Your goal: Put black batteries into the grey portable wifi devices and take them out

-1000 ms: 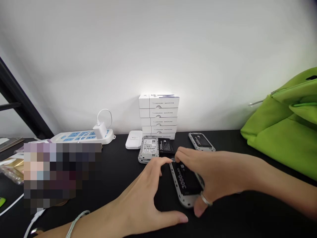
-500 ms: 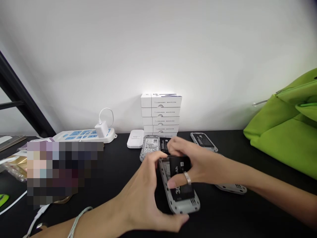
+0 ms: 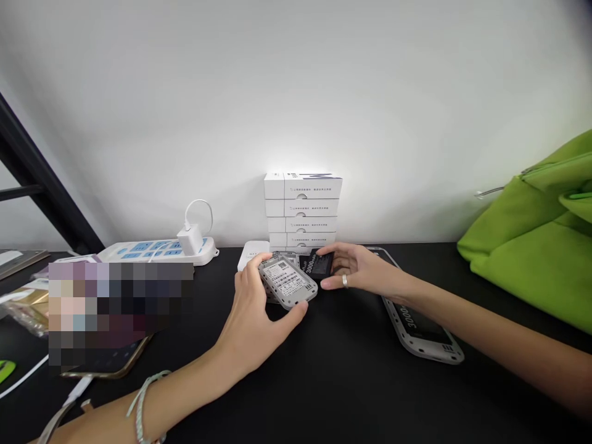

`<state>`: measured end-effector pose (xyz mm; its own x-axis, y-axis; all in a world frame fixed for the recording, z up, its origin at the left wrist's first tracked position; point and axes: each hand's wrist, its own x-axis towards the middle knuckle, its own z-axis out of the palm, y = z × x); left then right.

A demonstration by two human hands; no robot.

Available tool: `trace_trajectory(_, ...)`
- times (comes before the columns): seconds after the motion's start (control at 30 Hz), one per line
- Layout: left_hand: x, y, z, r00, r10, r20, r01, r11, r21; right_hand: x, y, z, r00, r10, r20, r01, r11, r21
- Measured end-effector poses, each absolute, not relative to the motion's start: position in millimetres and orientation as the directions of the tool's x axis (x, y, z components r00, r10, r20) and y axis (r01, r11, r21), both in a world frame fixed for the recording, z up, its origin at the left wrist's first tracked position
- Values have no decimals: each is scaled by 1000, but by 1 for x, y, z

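Note:
My left hand [image 3: 252,314] grips a grey open-backed device [image 3: 287,282] with a white label inside, lifted and tilted just above the black table [image 3: 324,394]. My right hand [image 3: 358,270], a ring on one finger, pinches a black battery [image 3: 317,265] right beside that device. Under the lifted device another grey shell [image 3: 272,295] partly shows. Behind them stands a stack of white boxes [image 3: 303,209] against the wall.
A device with a battery fitted [image 3: 419,324] lies right of my forearm, another [image 3: 386,256] partly hidden behind my wrist. A white power strip with a charger [image 3: 157,250] sits at left, a small white unit [image 3: 252,253], a phone [image 3: 106,364], a green bag [image 3: 536,246] far right.
The device with its battery fitted now lies on the table to the right. Both hands have moved back to the pile; my left has lifted a labelled shell, my right has picked up a loose battery.

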<state>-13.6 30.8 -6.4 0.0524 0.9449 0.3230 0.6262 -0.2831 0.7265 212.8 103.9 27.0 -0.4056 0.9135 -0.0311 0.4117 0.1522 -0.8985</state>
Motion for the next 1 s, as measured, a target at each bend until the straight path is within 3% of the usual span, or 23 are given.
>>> trace_trajectory(0.17, -14, 28, -8, 152, 958, 241, 672, -279, 686, 214, 107, 14, -487, 867, 103, 615, 424, -665)
trace_trajectory(0.33, -14, 31, -9, 132, 977, 167, 677, -212, 704, 214, 106, 12, -519, 841, 156, 694, 521, -498)
trace_trajectory(0.67, -15, 34, -12, 145, 974, 172, 697, -224, 681, 222, 114, 24, -534, 842, 81, 669, 479, -569)
trace_trajectory(0.77, -16, 34, -13, 147, 972, 181, 692, -232, 683, 239, 118, 45, -508, 858, 73, 730, 474, -493)
trace_trajectory(0.9, -16, 34, -13, 156, 970, 188, 673, -244, 698, 272, 127, 70, -460, 882, -99, 868, 424, -261)
trace_trajectory(1.0, -15, 34, -13, 156, 968, 196, 665, -250, 704, 291, 135, 74, -379, 876, -300, 923, 333, -193)
